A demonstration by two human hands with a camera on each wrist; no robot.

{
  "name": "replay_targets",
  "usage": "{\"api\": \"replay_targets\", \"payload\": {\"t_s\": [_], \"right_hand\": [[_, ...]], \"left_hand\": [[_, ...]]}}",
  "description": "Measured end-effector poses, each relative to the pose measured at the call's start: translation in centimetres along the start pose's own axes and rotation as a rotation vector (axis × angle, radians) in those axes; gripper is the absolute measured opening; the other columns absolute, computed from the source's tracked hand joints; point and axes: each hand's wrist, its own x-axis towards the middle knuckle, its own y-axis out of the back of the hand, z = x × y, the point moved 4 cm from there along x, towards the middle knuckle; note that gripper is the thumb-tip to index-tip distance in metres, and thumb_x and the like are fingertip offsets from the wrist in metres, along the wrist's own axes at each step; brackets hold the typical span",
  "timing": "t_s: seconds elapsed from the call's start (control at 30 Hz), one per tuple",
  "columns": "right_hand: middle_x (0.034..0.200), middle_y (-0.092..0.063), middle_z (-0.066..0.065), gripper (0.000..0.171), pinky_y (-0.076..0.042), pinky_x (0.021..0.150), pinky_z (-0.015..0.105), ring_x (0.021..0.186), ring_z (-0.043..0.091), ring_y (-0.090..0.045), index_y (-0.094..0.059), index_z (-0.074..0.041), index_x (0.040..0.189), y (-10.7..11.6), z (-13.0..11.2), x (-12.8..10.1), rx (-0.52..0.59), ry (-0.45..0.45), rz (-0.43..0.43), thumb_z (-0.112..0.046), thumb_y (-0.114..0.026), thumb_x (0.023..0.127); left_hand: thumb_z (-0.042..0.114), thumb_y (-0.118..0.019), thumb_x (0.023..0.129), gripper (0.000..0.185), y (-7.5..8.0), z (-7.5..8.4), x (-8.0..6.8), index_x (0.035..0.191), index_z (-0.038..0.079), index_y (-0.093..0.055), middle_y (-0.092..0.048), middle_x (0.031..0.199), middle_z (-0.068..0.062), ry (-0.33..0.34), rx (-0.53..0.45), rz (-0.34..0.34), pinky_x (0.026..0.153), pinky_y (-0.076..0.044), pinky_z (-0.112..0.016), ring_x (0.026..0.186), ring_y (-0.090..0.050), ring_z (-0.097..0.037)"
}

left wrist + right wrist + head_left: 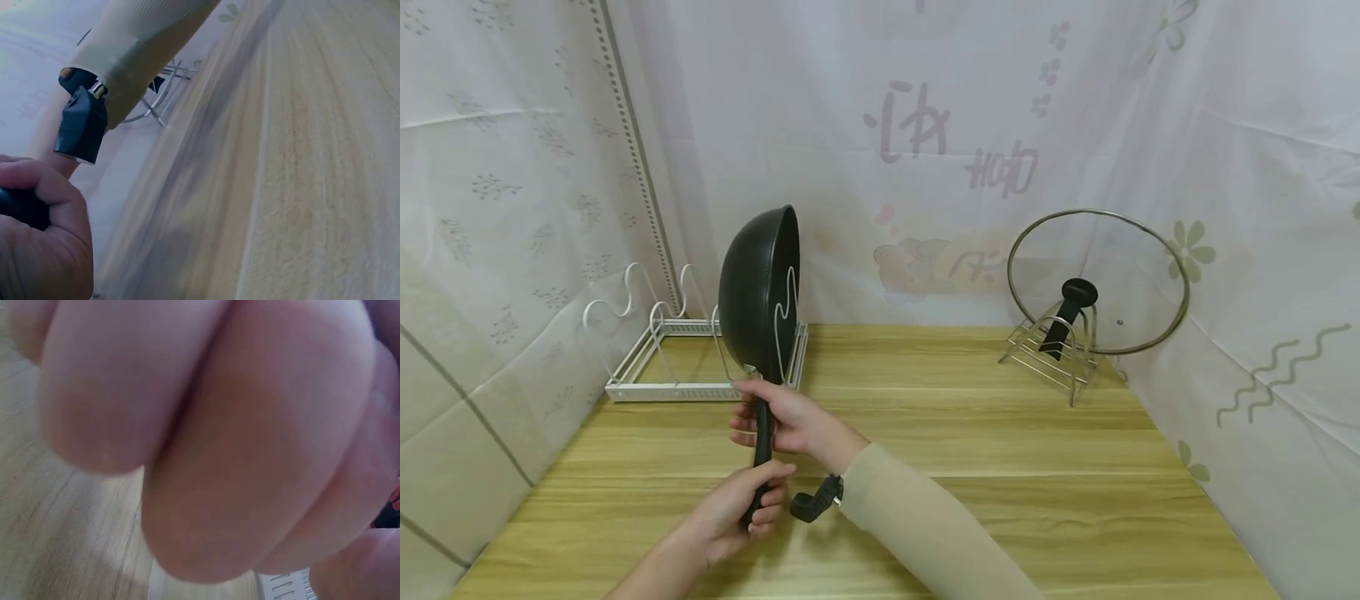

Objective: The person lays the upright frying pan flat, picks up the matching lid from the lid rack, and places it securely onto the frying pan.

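Note:
A deep black wok (748, 283) stands on its side, tilted up within the white wire rack (673, 392), its hollow facing right. One wire loop of the rack shows in front of that hollow. My right hand (793, 418) grips the handle close to the wok's body, fingers wrapped behind it. Lower down, my left hand (730, 510) holds the handle's end, thumb across it. The left wrist view shows curled fingers around the black handle (22, 206). In the right wrist view, large blurred fingers (250, 450) cover most of the picture, with a slotted rack strip (287, 586) below.
At the right, a glass lid (1138, 283) with a black knob (1078, 293) leans in a small metal wire stand (1071, 379). A black strap device (816, 498) hangs at the right wrist. Printed curtains surround the wooden table (940, 433) at the back and sides.

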Motion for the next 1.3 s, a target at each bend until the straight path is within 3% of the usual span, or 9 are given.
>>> {"api": "replay_targets", "payload": {"t_s": [0.17,0.33,0.47,0.63,0.83,1.3], "right_hand": [[0.073,-0.063,-0.010,0.038,-0.061,0.068,0.019,0.067,0.003,-0.067,-0.065,-0.018,0.079,0.02,-0.04,0.18,-0.018,-0.026,0.006,-0.032,-0.058,0.114],[0.063,-0.040,-0.014,0.048,-0.039,0.054,0.012,0.051,-0.003,-0.044,-0.046,-0.023,0.069,-0.15,0.04,0.25,0.000,-0.065,-0.034,-0.034,-0.053,0.115],[0.057,-0.030,-0.016,0.052,-0.027,0.048,0.013,0.045,-0.004,-0.033,-0.035,-0.026,0.065,-0.47,0.15,0.29,0.026,-0.072,-0.052,-0.028,-0.047,0.115],[0.053,-0.030,-0.017,0.049,-0.025,0.044,0.012,0.042,-0.005,-0.032,-0.033,-0.027,0.063,-0.79,0.15,0.37,0.028,-0.053,-0.031,-0.020,-0.044,0.111],[0.054,-0.030,-0.016,0.049,-0.025,0.043,0.012,0.041,-0.003,-0.031,-0.033,-0.025,0.063,-0.90,0.09,0.47,0.014,-0.026,-0.010,-0.016,-0.042,0.109],[0.051,-0.029,-0.016,0.049,-0.025,0.041,0.012,0.041,-0.004,-0.030,-0.031,-0.025,0.062,-0.78,0.11,0.62,0.001,-0.003,-0.015,-0.017,-0.043,0.109]], "left_hand": [[0.022,-0.050,0.113,0.036,0.11,-0.17,0.06,0.077,0.024,-0.045,-0.043,0.063,0.016,-0.007,0.019,0.026,0.048,-0.033,-0.015,0.049,-0.043,0.003],[0.018,-0.047,0.111,0.037,-0.16,-0.26,0.16,0.074,0.025,-0.043,-0.041,0.059,0.017,-0.017,-0.007,0.020,0.046,-0.032,-0.014,0.045,-0.043,0.003],[0.017,-0.048,0.107,0.042,-0.39,-0.33,0.29,0.067,0.025,-0.041,-0.040,0.055,0.016,-0.037,0.019,0.075,0.043,-0.032,-0.015,0.042,-0.042,0.003],[0.014,-0.050,0.103,0.048,-0.46,-0.38,0.50,0.057,0.023,-0.037,-0.038,0.049,0.014,-0.067,0.097,0.200,0.039,-0.029,-0.017,0.037,-0.037,0.001],[0.012,-0.048,0.102,0.046,-0.39,-0.45,0.49,0.057,0.018,-0.037,-0.037,0.046,0.011,-0.101,0.189,0.316,0.038,-0.026,-0.020,0.036,-0.031,-0.002],[0.012,-0.050,0.101,0.044,-0.53,-0.28,0.42,0.057,0.015,-0.040,-0.035,0.044,0.010,-0.104,0.244,0.417,0.037,-0.025,-0.022,0.035,-0.029,-0.004]]}}
